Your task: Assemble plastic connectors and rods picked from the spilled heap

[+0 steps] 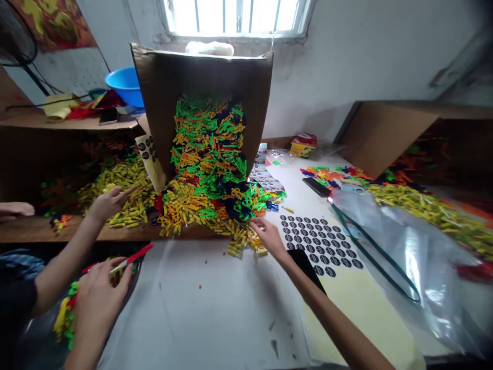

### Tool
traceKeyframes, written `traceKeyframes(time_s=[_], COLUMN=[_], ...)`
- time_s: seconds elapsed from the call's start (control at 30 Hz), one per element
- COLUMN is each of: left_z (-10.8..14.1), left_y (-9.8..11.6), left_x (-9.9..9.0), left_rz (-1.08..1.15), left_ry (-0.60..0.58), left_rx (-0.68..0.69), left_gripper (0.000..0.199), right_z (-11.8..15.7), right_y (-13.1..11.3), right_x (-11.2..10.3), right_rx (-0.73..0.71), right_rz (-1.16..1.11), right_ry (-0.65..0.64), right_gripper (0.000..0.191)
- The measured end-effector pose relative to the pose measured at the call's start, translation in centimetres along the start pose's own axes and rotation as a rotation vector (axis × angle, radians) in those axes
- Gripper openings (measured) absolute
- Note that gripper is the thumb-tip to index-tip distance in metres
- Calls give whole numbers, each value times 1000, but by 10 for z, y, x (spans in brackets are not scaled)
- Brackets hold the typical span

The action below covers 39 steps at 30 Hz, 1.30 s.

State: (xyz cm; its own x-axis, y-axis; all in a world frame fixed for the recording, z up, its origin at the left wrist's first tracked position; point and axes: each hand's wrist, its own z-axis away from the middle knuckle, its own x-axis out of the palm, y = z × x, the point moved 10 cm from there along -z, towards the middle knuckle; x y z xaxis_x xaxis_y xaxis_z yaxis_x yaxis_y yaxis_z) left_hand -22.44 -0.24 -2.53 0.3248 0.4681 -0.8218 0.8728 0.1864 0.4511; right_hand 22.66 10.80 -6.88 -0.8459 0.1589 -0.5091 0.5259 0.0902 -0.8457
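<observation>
My left hand (102,290) is at the lower left, its fingers closed around a red and white stick-like piece (133,257). Beneath it, a dark container (136,275) holds colorful plastic pieces. My right hand (265,234) reaches to the front edge of the central pile, fingertips pinched together beside small yellow pieces (241,239); what they grip, if anything, is too small to make out. Green, orange, yellow and dark blue plastic pieces (210,149) spill from an upright cardboard box (260,97) behind.
At left, another person's hand (106,203) points over yellow pieces (131,177). A sheet of round black stickers (316,241), a phone (316,186), a green strap (377,257) and clear plastic bags (431,267) lie right. A second box (393,133) stands behind them.
</observation>
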Motion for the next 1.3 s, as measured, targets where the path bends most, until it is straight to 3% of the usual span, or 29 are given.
traceKeyframes(time_s=[0.03, 0.1, 0.2, 0.27, 0.33, 0.43, 0.57, 0.63, 0.73, 0.83, 1.0, 1.17, 1.3], left_z=[-2, 4, 22, 28, 26, 13, 2, -1, -2, 10, 44, 53, 57], left_y=[0, 26, 112, 172, 219, 249, 252, 245, 229, 214, 205, 210, 216], left_x=[-5, 15, 89, 134, 176, 219, 240, 241, 233, 218, 173, 122, 106], left_rz=[-143, -240, -6, 106, 89, 31, 70, 124, 251, 452, 1224, 1164, 1019], left_ry=[87, 103, -112, -214, -323, -450, -532, -558, -585, -639, -678, -547, -506], left_rx=[28, 154, 397, 466, 465, 339, 240, 186, 100, 36, -151, -32, 19], left_gripper=[43, 41, 34, 30, 30, 31, 24, 18, 19, 28, 42, 34, 33], right_z=[-17, -45, -68, -73, -73, -66, -47, -36, -14, 4, 35, 60, 75], right_y=[13, 32, 46, 50, 49, 40, 44, 61, 83, 74, 26, -14, -45], right_x=[-4, -2, 20, 32, 35, 24, -7, -13, -1, 16, 24, 14, 1], right_rx=[23, 46, 67, 81, 78, 16, 70, 204, 412, 433, 310, 205, 49], right_rz=[87, 206, 295, 309, 293, 227, -71, -308, -662, -816, -682, -515, -425], right_ry=[35, 52, -5, -30, -35, -18, 87, 132, 161, 82, -111, -149, -97], right_gripper=[27, 33, 50, 51, 50, 47, 45, 51, 58, 50, 39, 37, 33])
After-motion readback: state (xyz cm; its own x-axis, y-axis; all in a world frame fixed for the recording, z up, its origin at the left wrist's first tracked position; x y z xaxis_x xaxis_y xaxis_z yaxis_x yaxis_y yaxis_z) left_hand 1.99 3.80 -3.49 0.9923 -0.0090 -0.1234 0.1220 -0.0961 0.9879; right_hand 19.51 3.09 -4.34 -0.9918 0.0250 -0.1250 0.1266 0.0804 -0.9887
